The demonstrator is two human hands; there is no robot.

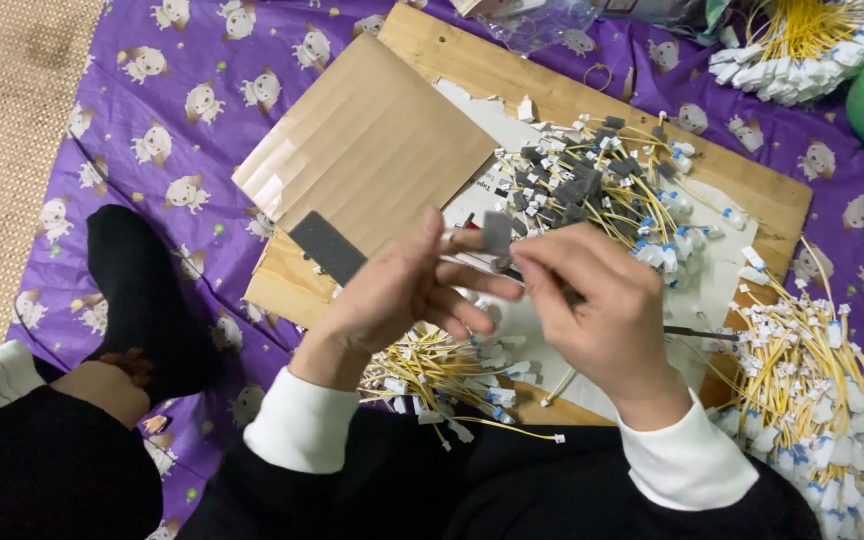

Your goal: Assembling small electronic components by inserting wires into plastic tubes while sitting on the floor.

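My left hand [402, 290] and my right hand [602, 310] meet above a wooden board [772, 190]. Between the fingertips of both hands I hold a thin yellow wire with a small grey foam piece [497, 232] wrapped at its end. The left hand pinches the wire from the left. The right fingers press the grey piece from the right. A pile of yellow wires with white connectors and grey foam pieces [592, 180] lies on the board just beyond my hands. Another heap of wires [442, 370] lies under my left wrist.
A brown cardboard sheet [372, 140] with a dark grey foam strip [327, 247] lies at the board's left. More yellow wire bundles sit at right [822, 390] and top right [802, 50]. A purple patterned cloth [182, 120] covers the floor; my black-socked foot [142, 290] rests on it.
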